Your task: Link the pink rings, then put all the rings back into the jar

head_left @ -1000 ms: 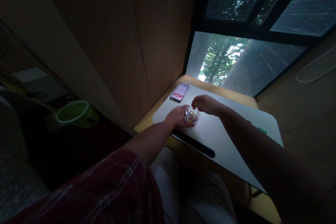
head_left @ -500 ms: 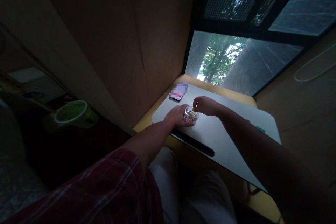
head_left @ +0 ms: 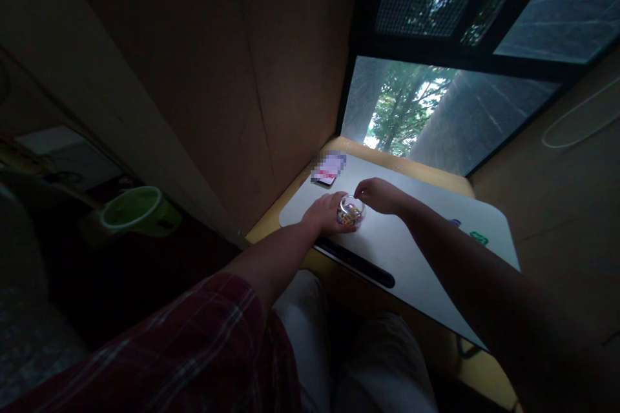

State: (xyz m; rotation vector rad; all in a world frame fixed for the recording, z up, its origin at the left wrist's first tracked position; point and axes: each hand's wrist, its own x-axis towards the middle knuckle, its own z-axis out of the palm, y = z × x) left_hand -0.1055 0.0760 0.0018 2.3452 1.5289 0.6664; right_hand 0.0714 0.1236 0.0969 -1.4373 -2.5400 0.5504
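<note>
A clear round container (head_left: 351, 211) with small multicoloured pieces inside stands on the white tabletop (head_left: 411, 264). My left hand (head_left: 325, 213) is wrapped round its left side and holds it. Over the container's right rim is my right hand (head_left: 375, 195), its thumb and fingers pressed together; whatever is between them is too small or hidden to make out.
A phone (head_left: 328, 169) lies near the table's back left corner. Green pieces (head_left: 478, 238) and a purple piece (head_left: 454, 222) rest at the right. A black strip (head_left: 358, 262) runs along the front edge. A green basket (head_left: 140, 210) stands at the left.
The yellow piece seen at my right fingertips is no longer visible there. My right hand has shifted very slightly left; its forearm now uncovers more of the green and purple pieces.
</note>
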